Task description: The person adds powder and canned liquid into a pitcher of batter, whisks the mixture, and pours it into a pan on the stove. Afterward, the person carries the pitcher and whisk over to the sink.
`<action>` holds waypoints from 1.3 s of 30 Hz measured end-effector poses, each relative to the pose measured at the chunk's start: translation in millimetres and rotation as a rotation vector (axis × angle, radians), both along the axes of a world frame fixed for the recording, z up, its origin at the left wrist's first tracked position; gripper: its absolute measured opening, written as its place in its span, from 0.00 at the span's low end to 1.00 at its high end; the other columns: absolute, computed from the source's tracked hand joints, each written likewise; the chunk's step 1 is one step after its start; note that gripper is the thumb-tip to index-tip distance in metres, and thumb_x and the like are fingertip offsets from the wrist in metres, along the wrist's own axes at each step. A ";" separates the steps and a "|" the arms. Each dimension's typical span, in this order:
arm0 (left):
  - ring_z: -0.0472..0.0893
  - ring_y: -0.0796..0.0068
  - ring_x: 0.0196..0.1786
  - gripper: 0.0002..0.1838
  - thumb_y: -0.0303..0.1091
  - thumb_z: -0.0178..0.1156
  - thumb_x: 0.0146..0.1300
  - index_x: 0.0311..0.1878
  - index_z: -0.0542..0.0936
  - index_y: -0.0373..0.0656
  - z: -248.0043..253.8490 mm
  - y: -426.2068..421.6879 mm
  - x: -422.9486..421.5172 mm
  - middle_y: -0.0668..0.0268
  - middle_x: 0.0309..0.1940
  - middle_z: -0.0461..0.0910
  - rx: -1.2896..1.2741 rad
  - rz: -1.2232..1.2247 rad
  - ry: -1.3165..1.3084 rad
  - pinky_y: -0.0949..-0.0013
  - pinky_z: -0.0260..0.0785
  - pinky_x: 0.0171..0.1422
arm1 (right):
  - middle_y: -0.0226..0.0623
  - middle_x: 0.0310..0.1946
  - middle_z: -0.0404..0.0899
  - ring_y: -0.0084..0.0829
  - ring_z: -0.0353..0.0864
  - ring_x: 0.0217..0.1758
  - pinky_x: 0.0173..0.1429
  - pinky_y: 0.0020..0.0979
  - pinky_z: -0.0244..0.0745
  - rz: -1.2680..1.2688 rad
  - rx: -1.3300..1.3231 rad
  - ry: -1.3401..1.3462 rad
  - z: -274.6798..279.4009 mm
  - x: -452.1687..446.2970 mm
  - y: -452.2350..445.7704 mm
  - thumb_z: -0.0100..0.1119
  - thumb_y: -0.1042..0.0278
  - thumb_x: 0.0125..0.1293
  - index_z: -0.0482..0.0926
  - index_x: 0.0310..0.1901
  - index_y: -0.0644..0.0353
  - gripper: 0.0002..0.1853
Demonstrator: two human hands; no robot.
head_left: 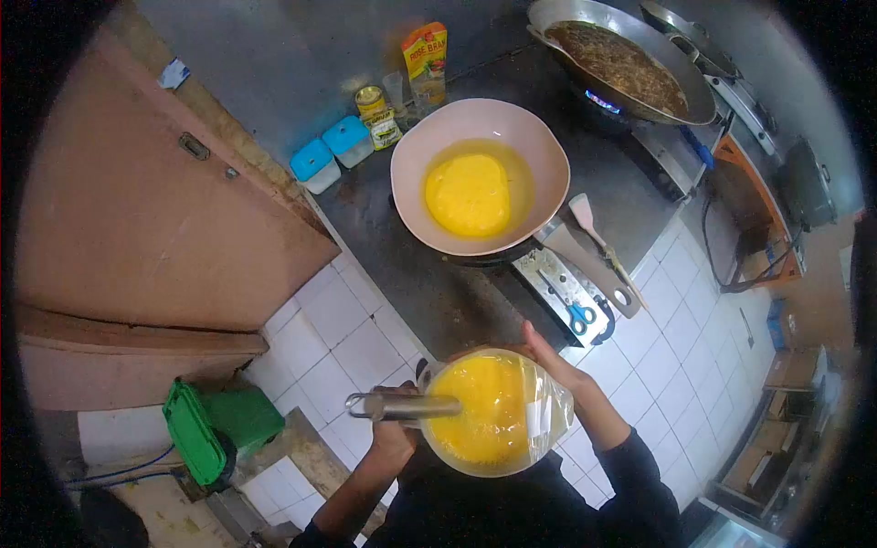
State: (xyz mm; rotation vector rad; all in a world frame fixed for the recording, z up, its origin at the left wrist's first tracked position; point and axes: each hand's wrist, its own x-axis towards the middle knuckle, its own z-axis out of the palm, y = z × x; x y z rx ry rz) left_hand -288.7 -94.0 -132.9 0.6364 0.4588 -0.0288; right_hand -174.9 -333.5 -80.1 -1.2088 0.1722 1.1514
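A clear jug point(557, 422) of yellow beaten egg point(480, 438) is held close in front of my body. My left hand point(395, 438) wraps round the jug's handle side. A metal whisk point(393, 406) leans in the egg, its handle sticking out over that hand. Along the far right side of the jug lies my right hand point(555, 363), with its thumb showing and the other fingers hidden behind the jug. Beyond the jug, a pink pan point(411, 205) on the stove holds oil and a round of yellow egg point(468, 194).
Blue scissors point(580, 318) lie on the stove front point(553, 292), near the pan handle point(594, 269) and a pink-tipped brush point(589, 219). A big wok point(630, 55) of dark liquid sits over a flame. Blue-lidded boxes point(331, 151) and an oil pouch point(426, 64) line the wall.
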 end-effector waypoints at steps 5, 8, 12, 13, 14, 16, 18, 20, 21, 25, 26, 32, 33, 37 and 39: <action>0.81 0.65 0.44 0.08 0.33 0.59 0.60 0.40 0.76 0.40 -21.8 -5.0 1.8 0.61 0.35 0.80 0.154 -0.037 0.061 0.59 0.74 0.55 | 0.45 0.68 0.63 0.39 0.60 0.71 0.74 0.37 0.51 0.126 0.424 -0.362 9.4 1.1 -2.0 0.21 0.28 0.68 0.63 0.67 0.65 0.46; 0.80 0.66 0.43 0.09 0.24 0.59 0.54 0.38 0.72 0.43 -30.2 -12.2 9.6 0.61 0.37 0.79 0.125 0.031 0.096 0.59 0.74 0.53 | 0.43 0.69 0.62 0.40 0.58 0.73 0.75 0.40 0.50 0.181 0.332 -0.547 3.3 -3.5 -8.6 0.21 0.29 0.69 0.63 0.67 0.64 0.45; 0.80 0.66 0.42 0.15 0.16 0.56 0.50 0.35 0.65 0.47 -51.9 -12.2 18.3 0.61 0.38 0.78 0.161 0.003 0.117 0.59 0.76 0.50 | 0.41 0.72 0.56 0.41 0.50 0.77 0.77 0.46 0.47 0.337 -0.026 -1.135 12.2 -13.4 -16.8 0.35 0.34 0.69 0.60 0.69 0.63 0.40; 0.80 0.66 0.42 0.14 0.16 0.56 0.49 0.33 0.65 0.46 -51.9 -12.5 22.4 0.60 0.38 0.78 0.175 -0.024 0.138 0.59 0.76 0.49 | 0.41 0.72 0.56 0.41 0.50 0.77 0.77 0.46 0.47 0.330 -0.035 -1.131 14.3 -21.1 -18.1 0.35 0.34 0.69 0.60 0.69 0.63 0.40; 0.80 0.65 0.42 0.13 0.15 0.55 0.46 0.29 0.66 0.45 -60.6 -11.6 24.8 0.58 0.36 0.79 0.184 -0.039 0.098 0.60 0.76 0.49 | 0.39 0.73 0.53 0.39 0.49 0.77 0.77 0.45 0.46 0.463 -0.288 -1.303 16.8 -31.6 -18.2 0.38 0.35 0.69 0.57 0.70 0.62 0.40; 0.81 0.65 0.41 0.12 0.16 0.55 0.46 0.27 0.66 0.44 -79.5 -9.1 29.1 0.58 0.35 0.79 0.165 -0.082 0.072 0.61 0.76 0.48 | 0.30 0.75 0.49 0.30 0.42 0.79 0.78 0.49 0.38 0.603 -0.563 -1.427 3.2 -48.9 -24.8 0.37 0.32 0.68 0.50 0.74 0.51 0.41; 0.81 0.64 0.41 0.11 0.16 0.55 0.46 0.26 0.67 0.44 -92.1 -9.1 36.2 0.57 0.34 0.80 0.142 -0.135 0.041 0.62 0.76 0.48 | 0.30 0.75 0.49 0.29 0.45 0.78 0.78 0.44 0.40 0.676 -0.617 -1.461 -6.7 -57.0 -37.6 0.40 0.33 0.67 0.50 0.74 0.53 0.41; 0.81 0.65 0.40 0.10 0.17 0.54 0.45 0.27 0.68 0.44 -100.2 -10.8 43.1 0.58 0.33 0.80 0.206 -0.123 0.047 0.64 0.75 0.48 | 0.29 0.75 0.49 0.27 0.47 0.78 0.79 0.39 0.42 0.752 -0.653 -1.494 -13.7 -66.5 -47.9 0.45 0.36 0.66 0.51 0.74 0.52 0.41; 0.81 0.65 0.40 0.10 0.17 0.54 0.45 0.27 0.68 0.44 -101.0 -11.1 47.7 0.58 0.33 0.80 0.200 -0.151 0.046 0.64 0.75 0.48 | 0.29 0.75 0.49 0.27 0.47 0.78 0.79 0.39 0.42 0.737 -0.676 -1.478 -17.5 -70.3 -54.5 0.45 0.36 0.66 0.51 0.74 0.52 0.41; 0.79 0.66 0.40 0.11 0.19 0.53 0.42 0.28 0.67 0.47 -127.7 1.8 57.0 0.61 0.34 0.78 0.267 -0.220 0.072 0.63 0.73 0.52 | 0.29 0.74 0.51 0.27 0.51 0.77 0.79 0.40 0.45 0.714 -0.636 -1.505 -29.2 -88.7 -78.9 0.45 0.39 0.68 0.53 0.73 0.53 0.39; 0.79 0.66 0.41 0.12 0.19 0.54 0.41 0.29 0.68 0.47 -134.3 4.1 58.2 0.61 0.35 0.78 0.237 -0.201 0.075 0.62 0.72 0.53 | 0.29 0.74 0.52 0.28 0.52 0.76 0.78 0.39 0.47 0.726 -0.648 -1.559 -29.0 -93.3 -83.6 0.46 0.40 0.68 0.54 0.73 0.53 0.38; 0.80 0.71 0.43 0.17 0.25 0.55 0.45 0.42 0.76 0.43 -134.3 13.8 85.5 0.67 0.37 0.80 0.222 -0.370 -0.008 0.67 0.71 0.54 | 0.38 0.39 0.79 0.36 0.80 0.45 0.53 0.36 0.77 0.282 -0.686 -1.677 -42.2 -107.1 -108.5 0.63 0.68 0.58 0.78 0.45 0.59 0.14; 0.80 0.71 0.43 0.17 0.25 0.55 0.45 0.42 0.76 0.43 -128.6 11.4 89.1 0.67 0.37 0.80 0.222 -0.377 -0.008 0.67 0.71 0.54 | 0.37 0.32 0.78 0.37 0.79 0.37 0.42 0.36 0.76 0.086 -0.758 -1.597 -64.0 -109.2 -117.3 0.62 0.72 0.56 0.76 0.38 0.59 0.08; 0.79 0.76 0.40 0.13 0.29 0.56 0.49 0.40 0.77 0.42 -133.8 18.1 108.2 0.69 0.35 0.79 0.356 -0.489 -0.015 0.71 0.69 0.47 | 0.36 0.21 0.75 0.32 0.73 0.19 0.28 0.30 0.70 -0.595 -0.972 -0.530 -155.3 -88.5 -158.6 0.44 0.51 0.72 0.76 0.36 0.61 0.21; 0.78 0.77 0.39 0.12 0.31 0.57 0.51 0.40 0.77 0.42 -136.5 24.4 113.2 0.69 0.34 0.79 0.414 -0.535 -0.032 0.72 0.68 0.44 | 0.27 0.22 0.72 0.22 0.68 0.19 0.26 0.23 0.63 -0.671 -0.487 -0.084 -172.5 -65.8 -176.6 0.45 0.49 0.71 0.74 0.33 0.58 0.20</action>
